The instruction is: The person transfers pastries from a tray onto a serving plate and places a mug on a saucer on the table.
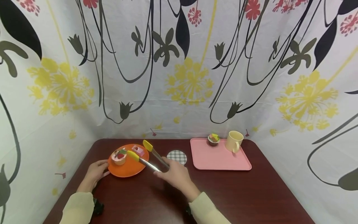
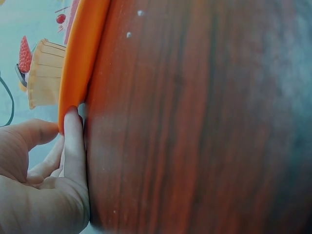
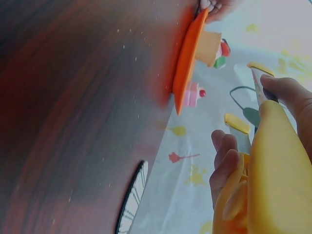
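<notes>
Left: round orange plate (image 1: pixel 127 172), red-and-green-topped tan fluted tart (image 1: pixel 119 160), pink block-shaped cake (image 1: pixel 139 151). Yellow-tipped silver metal tongs (image 1: pixel 149 164). Round white coaster (image 1: pixel 177 157), dark grid. Right: rectangular pink tray (image 1: pixel 218 160), pale-yellow mug (image 1: pixel 232 142), multicolour-topped cupcake (image 1: pixel 213 140). Table (image 1: pixel 251 196): dark red-brown wood grain. White cloth backdrop (image 1: pixel 156 102): yellow, red, black, grey-green florals.

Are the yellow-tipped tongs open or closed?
Open: in the head view, the tongs held by the right hand have their two yellow tips apart.
</notes>
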Available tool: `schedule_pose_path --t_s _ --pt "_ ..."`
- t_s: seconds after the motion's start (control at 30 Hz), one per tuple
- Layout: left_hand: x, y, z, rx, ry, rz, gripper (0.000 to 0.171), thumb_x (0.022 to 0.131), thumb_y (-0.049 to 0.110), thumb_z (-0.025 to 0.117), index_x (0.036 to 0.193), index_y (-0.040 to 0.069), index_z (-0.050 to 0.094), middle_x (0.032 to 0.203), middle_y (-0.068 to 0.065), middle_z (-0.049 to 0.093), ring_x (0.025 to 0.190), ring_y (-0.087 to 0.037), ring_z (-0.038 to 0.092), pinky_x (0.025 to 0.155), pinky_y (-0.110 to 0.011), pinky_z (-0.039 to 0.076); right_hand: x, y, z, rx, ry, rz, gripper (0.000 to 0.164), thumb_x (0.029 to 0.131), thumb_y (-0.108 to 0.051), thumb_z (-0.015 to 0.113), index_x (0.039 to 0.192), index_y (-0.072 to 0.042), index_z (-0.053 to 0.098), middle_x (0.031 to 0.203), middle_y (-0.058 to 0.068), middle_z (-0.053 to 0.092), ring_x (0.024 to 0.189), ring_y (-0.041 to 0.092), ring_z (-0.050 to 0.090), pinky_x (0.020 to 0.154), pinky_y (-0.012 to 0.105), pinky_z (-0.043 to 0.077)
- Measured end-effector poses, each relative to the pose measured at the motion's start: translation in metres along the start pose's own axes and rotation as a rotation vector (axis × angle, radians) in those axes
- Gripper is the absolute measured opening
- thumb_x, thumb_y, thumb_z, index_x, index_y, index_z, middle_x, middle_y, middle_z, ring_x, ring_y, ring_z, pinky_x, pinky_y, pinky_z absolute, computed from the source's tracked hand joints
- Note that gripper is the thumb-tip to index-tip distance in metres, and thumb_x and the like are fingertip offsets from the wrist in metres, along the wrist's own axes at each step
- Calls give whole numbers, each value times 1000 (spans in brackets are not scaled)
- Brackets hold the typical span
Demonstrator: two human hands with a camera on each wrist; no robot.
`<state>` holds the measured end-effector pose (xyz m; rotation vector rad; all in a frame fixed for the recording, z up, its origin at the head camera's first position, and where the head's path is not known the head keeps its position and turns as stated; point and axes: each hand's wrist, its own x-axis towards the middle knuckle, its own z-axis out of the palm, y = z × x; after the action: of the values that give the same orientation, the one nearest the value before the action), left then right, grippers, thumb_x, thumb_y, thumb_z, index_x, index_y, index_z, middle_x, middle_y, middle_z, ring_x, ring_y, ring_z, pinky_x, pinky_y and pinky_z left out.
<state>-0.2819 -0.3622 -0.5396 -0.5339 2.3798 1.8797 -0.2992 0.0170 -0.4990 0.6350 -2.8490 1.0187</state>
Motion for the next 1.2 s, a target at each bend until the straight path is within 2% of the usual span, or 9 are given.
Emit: schedule_pose_path --t_s 0.2,0.33,0.53,0.67,0.9,1.03,1.2 --pt "0 -1 -1 32 -5 13 63 118 30 40 164 -11 29 164 -38 36 150 -46 45 98 -29 64 -8 10 -12 -6 29 28 73 84 -68 82 145 -29 70 120 -2 80 98 16 71 83 50 60" --pt "-1 -2 0 27 -9 6 62 118 29 41 164 -10 29 164 -37 36 149 -45 46 97 -28 64 -13 19 -22 -26 65 63 76 83 -68 83 146 -28 69 114 -2 80 94 16 70 79 46 60" --pt "0 0 -1 13 -12 14 63 117 29 41 164 -11 29 164 -38 35 150 -46 44 96 -26 64 -20 30 -36 -11 107 100 75 83 -64 85 146 -26 69 100 -5 76 84 15 61 72 38 53" --pt "1 0 -1 11 -10 10 64 117 30 41 165 -10 28 165 -37 34 151 -47 42 97 -26 64 -23 38 -41 -11 130 117 71 84 -60 86 145 -28 70 104 -3 77 85 16 61 72 39 53" --pt "1 -3 -2 14 -22 -7 64 118 31 39 166 -9 25 166 -37 32 153 -46 40 96 -25 64 -28 53 -47 -26 149 150 75 84 -62 85 148 -27 68 113 1 79 93 16 66 77 42 57" --pt "1 -2 -2 12 -28 1 64 118 30 39 166 -9 26 166 -37 32 153 -47 40 95 -25 64 -32 62 -54 -16 166 162 68 85 -61 85 143 -29 70 110 0 80 92 15 67 75 42 57" --pt "0 -3 -2 23 -18 6 64 117 32 42 165 -9 29 165 -36 35 150 -46 44 96 -25 64 -35 75 -62 -16 175 203 51 85 -57 86 126 -29 74 95 0 75 81 16 61 66 37 49"
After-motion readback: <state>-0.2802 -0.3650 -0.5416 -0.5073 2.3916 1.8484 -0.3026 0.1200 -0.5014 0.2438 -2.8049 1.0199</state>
